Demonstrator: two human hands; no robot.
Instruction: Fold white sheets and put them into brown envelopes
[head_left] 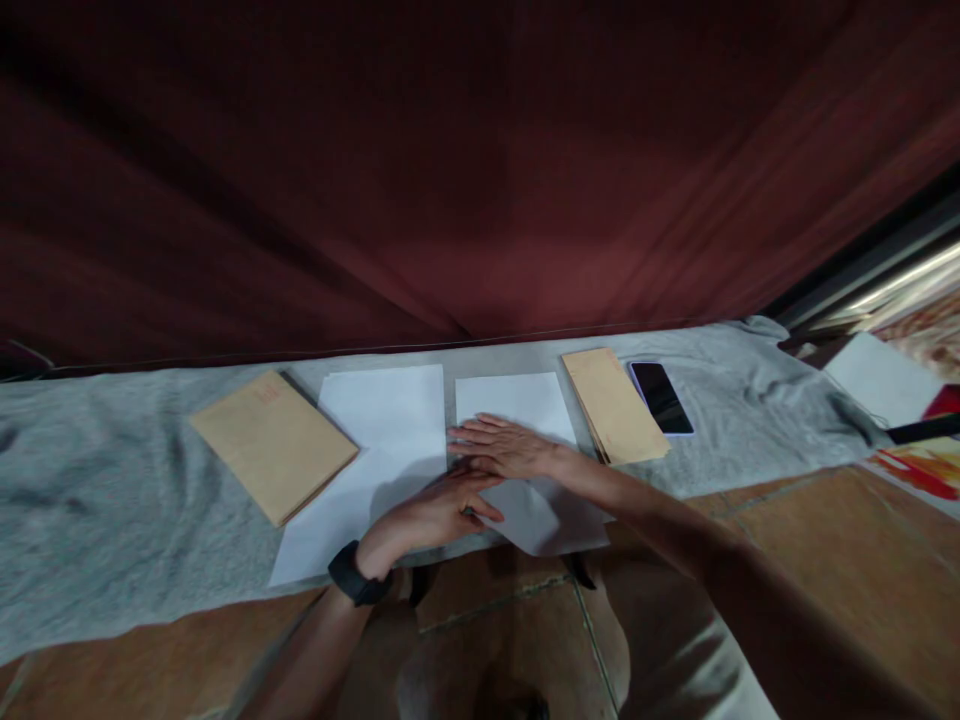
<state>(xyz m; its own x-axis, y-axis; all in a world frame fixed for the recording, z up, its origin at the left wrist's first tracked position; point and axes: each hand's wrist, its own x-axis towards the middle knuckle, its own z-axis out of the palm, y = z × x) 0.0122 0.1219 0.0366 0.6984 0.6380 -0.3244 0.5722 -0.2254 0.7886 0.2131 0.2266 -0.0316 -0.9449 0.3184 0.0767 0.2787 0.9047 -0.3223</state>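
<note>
The right hand lies flat, fingers together and stretched out, pinning the white rectangular paper sheet to the grey cloth-covered worktop, apparently to keep it from sliding. The left hand, fingers loosely together, presses the sheet's near edge beside it. I count two white sheets, the other one being on the left, two tan envelope stacks and one black phone.
</note>
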